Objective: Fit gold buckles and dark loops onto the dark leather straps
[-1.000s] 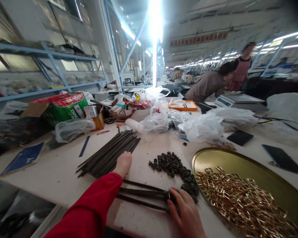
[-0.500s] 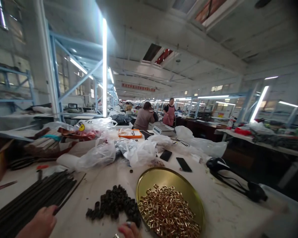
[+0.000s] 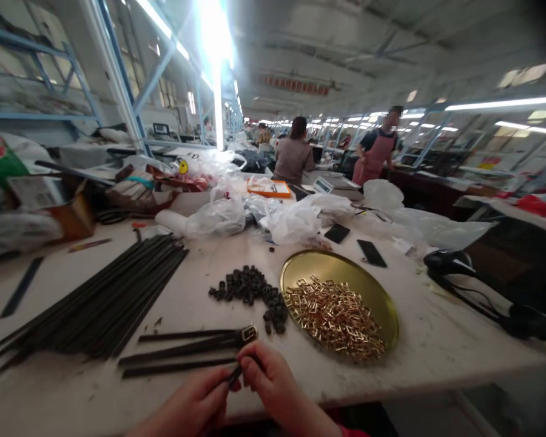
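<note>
My left hand point(image 3: 204, 391) and my right hand point(image 3: 268, 373) meet at the table's front edge, both closed on one dark strap point(image 3: 235, 375). The fingers cover much of it, and I cannot tell whether a buckle is on it. Just beyond the hands lie a few dark straps point(image 3: 182, 352), one ending in a gold buckle point(image 3: 249, 332). A large bundle of long dark straps point(image 3: 104, 294) is spread on the left. Ahead is a heap of small black loops point(image 3: 250, 285). To its right a round golden tray point(image 3: 330, 262) bears a pile of gold buckles point(image 3: 334, 315).
Clear plastic bags point(image 3: 295, 221) crowd the table's far side. Two dark phone-like slabs point(image 3: 372, 253) lie behind the tray. A black corded device point(image 3: 486, 297) is on the right. Beyond are a seated person point(image 3: 293, 152) and a person in a pink apron point(image 3: 375, 155).
My left hand has left the strap bundle and my right hand has left the loop heap. Both have come together on a strap. The view has tilted down, showing the buckled strap.
</note>
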Tool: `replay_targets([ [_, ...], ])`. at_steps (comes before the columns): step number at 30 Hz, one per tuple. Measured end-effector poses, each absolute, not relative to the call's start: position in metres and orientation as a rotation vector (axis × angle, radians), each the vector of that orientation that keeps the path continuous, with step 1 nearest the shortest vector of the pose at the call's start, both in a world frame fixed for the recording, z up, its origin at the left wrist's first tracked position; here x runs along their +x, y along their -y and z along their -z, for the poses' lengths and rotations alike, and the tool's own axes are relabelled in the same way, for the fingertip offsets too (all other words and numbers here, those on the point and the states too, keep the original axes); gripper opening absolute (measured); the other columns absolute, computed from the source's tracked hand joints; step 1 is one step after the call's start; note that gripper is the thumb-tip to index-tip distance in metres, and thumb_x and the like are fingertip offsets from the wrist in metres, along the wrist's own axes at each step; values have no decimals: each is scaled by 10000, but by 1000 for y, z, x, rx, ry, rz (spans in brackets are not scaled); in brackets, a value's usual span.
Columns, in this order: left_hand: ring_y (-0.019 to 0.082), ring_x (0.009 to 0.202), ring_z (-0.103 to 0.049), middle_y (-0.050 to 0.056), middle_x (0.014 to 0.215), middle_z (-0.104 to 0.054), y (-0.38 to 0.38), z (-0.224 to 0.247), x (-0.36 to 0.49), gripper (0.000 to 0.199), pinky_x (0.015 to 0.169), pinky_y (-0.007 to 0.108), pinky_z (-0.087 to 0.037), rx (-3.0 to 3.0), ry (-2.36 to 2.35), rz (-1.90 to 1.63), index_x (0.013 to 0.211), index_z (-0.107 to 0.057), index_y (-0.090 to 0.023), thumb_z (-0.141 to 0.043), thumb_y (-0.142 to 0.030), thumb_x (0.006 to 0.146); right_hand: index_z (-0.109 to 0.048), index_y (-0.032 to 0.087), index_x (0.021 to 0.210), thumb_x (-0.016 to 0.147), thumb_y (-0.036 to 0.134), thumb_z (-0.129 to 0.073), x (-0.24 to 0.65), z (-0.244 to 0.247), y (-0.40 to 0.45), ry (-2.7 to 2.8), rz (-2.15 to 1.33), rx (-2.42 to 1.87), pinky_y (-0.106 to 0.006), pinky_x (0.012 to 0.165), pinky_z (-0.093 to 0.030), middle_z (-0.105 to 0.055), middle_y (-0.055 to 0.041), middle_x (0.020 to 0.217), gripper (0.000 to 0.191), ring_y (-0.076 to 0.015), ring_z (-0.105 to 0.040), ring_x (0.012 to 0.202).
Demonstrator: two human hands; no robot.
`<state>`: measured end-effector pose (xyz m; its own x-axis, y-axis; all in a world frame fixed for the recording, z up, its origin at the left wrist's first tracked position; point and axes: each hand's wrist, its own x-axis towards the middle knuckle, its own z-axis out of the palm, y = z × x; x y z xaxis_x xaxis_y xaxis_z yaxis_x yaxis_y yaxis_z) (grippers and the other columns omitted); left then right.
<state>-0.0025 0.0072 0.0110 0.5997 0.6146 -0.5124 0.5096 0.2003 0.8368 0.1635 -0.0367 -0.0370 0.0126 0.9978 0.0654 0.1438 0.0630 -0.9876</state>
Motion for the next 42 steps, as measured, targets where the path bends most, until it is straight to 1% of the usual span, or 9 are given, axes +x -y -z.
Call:
replay_targets([
  [2,54,351,-252,-84,458,-406,-8,-12,-1,381,355,185,-169,1338,-1054,-87,824,-539,-169,-471,-514,679,-561,173,968,878,411,-400,180,37,41,1381,-883,-1437,-240,589,-412,-586,-18,718,301,-141,-537,648],
  [6,33,333,-238,-86,513,-447,-13,-12,-2,358,336,170,-156,1115,-1041,-136,907,-520,-160,-468,-435,683,-566,173,902,872,280,-411,220,41,36,1465,-473,-1788,-303,731,-422,-609,-67,858,191,-195,-562,816],
  [16,26,334,-297,-71,536,-487,-12,-10,8,316,324,153,-208,919,-967,-165,952,-545,-132,-472,-260,673,-577,180,780,828,152,-502,202,54,6,2143,49,-2143,-276,589,-371,-597,-76,765,93,-193,-562,692],
  [21,27,335,-317,-58,543,-507,-10,-14,8,312,320,152,-209,895,-966,-192,939,-534,-122,-469,-228,654,-583,176,834,825,117,-468,213,56,14,2102,-132,-2008,-306,639,-386,-615,-85,808,129,-215,-564,740],
  [27,26,346,-310,-51,554,-505,-8,-14,9,246,330,158,-195,883,-897,-174,884,-554,-125,-468,-225,677,-536,188,818,814,383,-510,210,41,32,1316,-857,-1735,-291,573,-405,-622,-35,708,196,-168,-538,609],
  [31,37,395,-297,-39,594,-502,-5,-11,7,318,373,179,-185,946,-910,-211,943,-567,-113,-464,-352,761,-515,185,761,739,445,-597,196,30,40,827,-1228,-1382,-253,523,-398,-616,-8,636,273,-124,-504,536],
  [34,52,450,-283,-53,598,-450,-3,-10,8,402,412,193,-195,1089,-946,-266,943,-594,-109,-436,-445,787,-569,175,860,704,398,-654,188,27,43,562,-1365,-1215,-227,523,-391,-614,6,631,285,-103,-504,539],
  [37,66,519,-337,-53,628,-445,-2,-9,10,311,462,188,-258,1268,-982,-289,889,-611,-124,-469,-372,769,-600,168,990,687,362,-678,182,29,46,379,-1457,-1113,-212,528,-393,-606,11,635,368,-94,-508,548],
  [42,70,406,-322,-87,507,-372,2,-2,14,269,397,185,-252,1382,-1040,-179,889,-573,-143,-386,-304,782,-633,167,921,634,364,-725,169,34,49,295,-1487,-1101,-202,532,-389,-618,14,635,360,-87,-509,542],
])
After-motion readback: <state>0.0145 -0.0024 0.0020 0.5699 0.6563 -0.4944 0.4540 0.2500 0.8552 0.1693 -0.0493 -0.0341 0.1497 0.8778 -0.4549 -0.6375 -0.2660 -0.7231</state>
